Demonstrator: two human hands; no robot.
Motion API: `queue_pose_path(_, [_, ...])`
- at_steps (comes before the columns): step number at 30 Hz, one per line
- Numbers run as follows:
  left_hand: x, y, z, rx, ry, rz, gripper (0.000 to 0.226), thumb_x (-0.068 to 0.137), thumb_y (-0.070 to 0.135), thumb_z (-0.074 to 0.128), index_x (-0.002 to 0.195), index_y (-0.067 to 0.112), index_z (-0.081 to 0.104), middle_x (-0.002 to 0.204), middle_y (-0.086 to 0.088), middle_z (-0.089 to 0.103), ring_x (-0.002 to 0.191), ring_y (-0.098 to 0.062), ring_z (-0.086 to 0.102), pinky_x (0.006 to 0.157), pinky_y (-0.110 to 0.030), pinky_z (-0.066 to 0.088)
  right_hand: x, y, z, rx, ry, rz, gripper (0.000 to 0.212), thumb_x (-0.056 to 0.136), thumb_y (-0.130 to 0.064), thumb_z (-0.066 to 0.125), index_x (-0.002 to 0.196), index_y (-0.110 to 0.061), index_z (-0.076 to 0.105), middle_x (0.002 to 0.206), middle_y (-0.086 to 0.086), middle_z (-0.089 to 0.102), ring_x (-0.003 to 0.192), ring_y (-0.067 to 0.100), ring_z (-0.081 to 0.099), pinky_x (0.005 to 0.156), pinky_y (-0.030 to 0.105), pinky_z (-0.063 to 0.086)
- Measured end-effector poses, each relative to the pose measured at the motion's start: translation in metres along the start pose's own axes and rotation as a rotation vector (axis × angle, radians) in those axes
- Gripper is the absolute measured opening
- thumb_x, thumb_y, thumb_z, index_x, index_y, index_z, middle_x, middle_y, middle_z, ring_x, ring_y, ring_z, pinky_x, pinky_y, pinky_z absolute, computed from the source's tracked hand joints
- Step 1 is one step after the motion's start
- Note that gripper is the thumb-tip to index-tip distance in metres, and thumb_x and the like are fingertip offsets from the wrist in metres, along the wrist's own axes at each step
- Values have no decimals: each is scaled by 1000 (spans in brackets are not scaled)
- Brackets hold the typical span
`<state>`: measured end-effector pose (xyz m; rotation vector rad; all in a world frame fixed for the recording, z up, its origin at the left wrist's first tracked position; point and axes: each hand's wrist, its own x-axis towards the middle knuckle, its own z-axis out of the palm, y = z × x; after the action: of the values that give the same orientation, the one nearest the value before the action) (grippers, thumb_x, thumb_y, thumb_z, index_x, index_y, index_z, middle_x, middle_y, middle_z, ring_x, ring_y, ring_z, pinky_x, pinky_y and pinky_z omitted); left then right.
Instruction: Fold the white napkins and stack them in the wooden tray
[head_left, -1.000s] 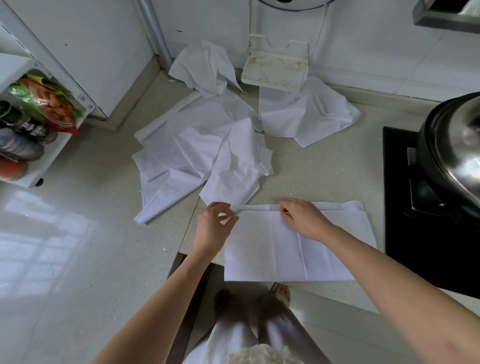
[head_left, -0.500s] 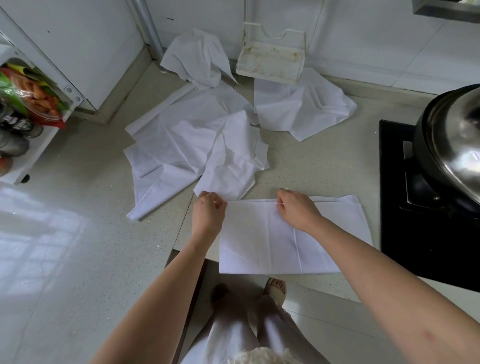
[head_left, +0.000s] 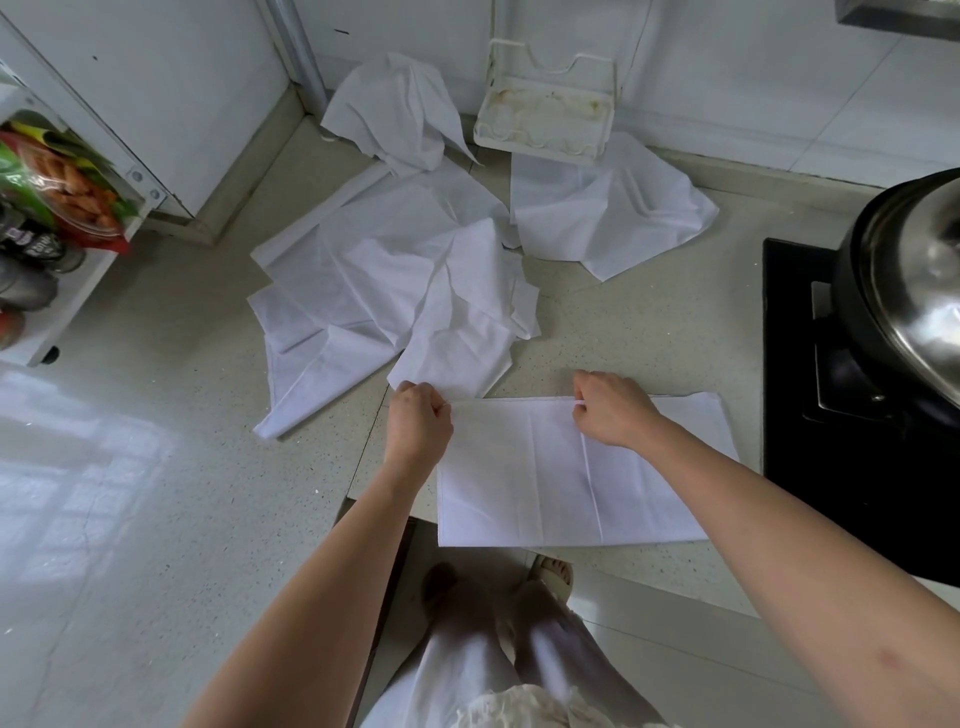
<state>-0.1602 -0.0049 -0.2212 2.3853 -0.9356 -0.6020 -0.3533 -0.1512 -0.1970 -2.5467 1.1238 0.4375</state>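
Observation:
A white napkin (head_left: 524, 478) lies folded flat at the counter's front edge, with creases running front to back. My left hand (head_left: 418, 423) pinches its far left corner. My right hand (head_left: 610, 408) pinches the far edge near the middle. Several unfolded white napkins (head_left: 384, 270) lie heaped behind it, one more (head_left: 602, 218) to the back right and another crumpled one (head_left: 400, 109) against the wall. No wooden tray is in view.
A white plastic rack (head_left: 545, 122) stands at the back wall. A black stove (head_left: 800, 364) with a steel-lidded pot (head_left: 914, 291) fills the right. A shelf with packets and bottles (head_left: 47, 208) is at the left. The counter's front edge (head_left: 623, 582) drops to the floor.
My left hand moved from above the napkin's corner down onto it and closed on it. My right hand's fingers curled onto the far edge. The napkin's far edge now lies straight.

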Motion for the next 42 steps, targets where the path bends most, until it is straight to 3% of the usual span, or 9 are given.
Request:
queue_pose_path(13, [0,10,-2,117,-29,-37,14,87,-1,47,76,5,50,92,-13,51,72,-18,43,48,-15,26,4,12,12,-198,72,36,12,97,-8,45,108,-5,48,105,12,64,96,29,62,69,32,29])
queue_pose_path(16, [-7,19,-6,124,5,-49,9,91,5,50,97,2,57,111,-15,51,85,-21,50,64,-15,37,6,12,13,-218,75,36,13,97,-9,45,109,-5,49,106,12,64,96,28,62,70,31,29])
queue_pose_path(18, [-21,26,-4,254,94,144,30,93,18,55,122,9,53,128,-10,44,108,-24,49,84,-26,44,5,11,13,-216,69,40,12,97,-9,45,108,-6,49,105,11,64,96,29,62,70,32,30])
queue_pose_path(21, [-46,38,11,436,-221,548,63,94,49,47,147,19,31,152,-4,26,140,-26,25,114,-42,25,3,12,14,-188,106,47,14,95,-9,48,109,-6,49,108,12,62,99,30,59,77,35,37])
queue_pose_path(23, [-56,40,24,608,-475,582,77,92,61,39,153,22,12,160,-1,6,147,-23,3,120,-44,3,-6,10,18,-158,245,59,21,92,-15,57,111,-6,52,111,12,58,103,31,54,85,38,38])
queue_pose_path(25, [-59,40,31,662,-498,540,70,97,55,34,153,22,9,160,0,2,147,-22,0,120,-44,1,-25,3,29,-92,458,60,27,89,-18,62,111,-6,55,120,14,55,111,32,52,94,41,39])
queue_pose_path(27, [-58,44,32,629,-453,513,54,102,42,28,151,23,16,159,0,8,146,-21,6,119,-42,5,-51,-10,47,27,555,14,31,94,-21,52,121,-6,52,139,15,47,128,32,43,107,42,34])
queue_pose_path(31, [-61,50,38,599,-374,482,44,104,29,24,148,22,24,157,-1,14,144,-22,12,116,-43,9,-99,-24,92,66,439,-67,52,102,-35,23,145,-8,36,155,10,27,143,25,24,116,40,17])
queue_pose_path(42, [-78,38,57,790,-355,495,61,101,47,8,152,17,-4,160,-2,-11,147,-26,-11,117,-52,-2,-152,58,108,156,279,392,76,89,-56,0,152,-14,1,159,2,-5,143,9,-13,117,26,-12])
